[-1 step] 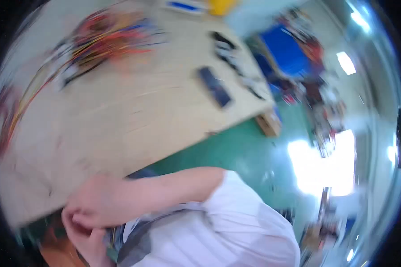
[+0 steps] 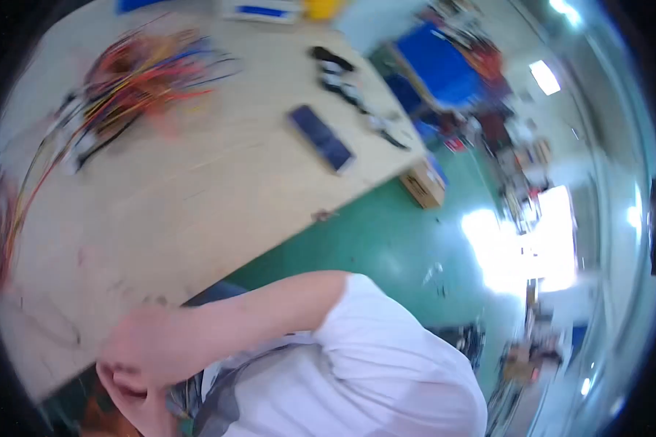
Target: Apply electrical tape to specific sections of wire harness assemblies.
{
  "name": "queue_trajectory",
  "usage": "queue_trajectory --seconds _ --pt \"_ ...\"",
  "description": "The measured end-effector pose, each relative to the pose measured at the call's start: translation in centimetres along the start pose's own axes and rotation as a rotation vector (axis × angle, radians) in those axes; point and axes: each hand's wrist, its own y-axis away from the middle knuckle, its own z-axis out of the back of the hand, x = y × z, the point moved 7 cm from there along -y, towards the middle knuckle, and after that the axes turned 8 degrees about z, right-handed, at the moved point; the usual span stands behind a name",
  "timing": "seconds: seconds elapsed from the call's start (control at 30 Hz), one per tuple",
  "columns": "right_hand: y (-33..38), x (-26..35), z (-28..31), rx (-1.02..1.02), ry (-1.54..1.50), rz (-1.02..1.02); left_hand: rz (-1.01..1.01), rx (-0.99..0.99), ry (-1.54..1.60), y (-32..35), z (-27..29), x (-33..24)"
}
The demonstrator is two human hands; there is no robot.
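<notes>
The picture is motion-blurred and tilted. My right arm in a white short sleeve point(image 2: 386, 349) reaches left across my body. My right hand point(image 2: 153, 336) sits at the near edge of a light wooden table point(image 2: 197, 197), fingers curled. My left hand point(image 2: 133, 399) lies just beneath, touching it. Blur hides whether either hand holds anything. A bundle of coloured wires point(image 2: 138, 73) lies far up the table, out of reach of both hands.
A dark blue flat device point(image 2: 321, 137) and small black items point(image 2: 335, 69) lie on the table's right part. A cardboard box point(image 2: 424, 182) stands on the green floor point(image 2: 386, 240) beside the table corner. Blue bins point(image 2: 437, 65) and clutter stand beyond.
</notes>
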Motion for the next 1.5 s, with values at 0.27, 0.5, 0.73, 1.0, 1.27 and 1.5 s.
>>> queue_trajectory --seconds 0.27,0.5,0.73,1.0,1.27,1.5 --pt "2.7 0.5 2.6 -0.232 0.004 0.079 0.640 0.539 0.681 1.1 -5.1 -0.1" --pt "3.2 0.6 2.6 -0.362 -0.374 0.069 0.323 0.195 0.691 -0.8 -2.6 -3.7" --pt "2.8 -0.8 2.2 -0.233 -0.499 -0.200 -0.020 0.364 0.228 -1.1 -1.5 -0.5" --pt "2.6 -0.1 1.3 -0.262 -0.326 -0.005 0.562 0.590 0.510 -0.4 -4.3 -0.3" --pt "4.6 -1.5 4.0 -0.356 -0.530 -0.310 0.083 0.612 0.783 -0.9 -2.6 -3.2" --pt "3.6 -0.7 4.6 -0.369 -0.490 -0.331 -0.018 0.388 0.082 -1.0 -4.0 -2.6"
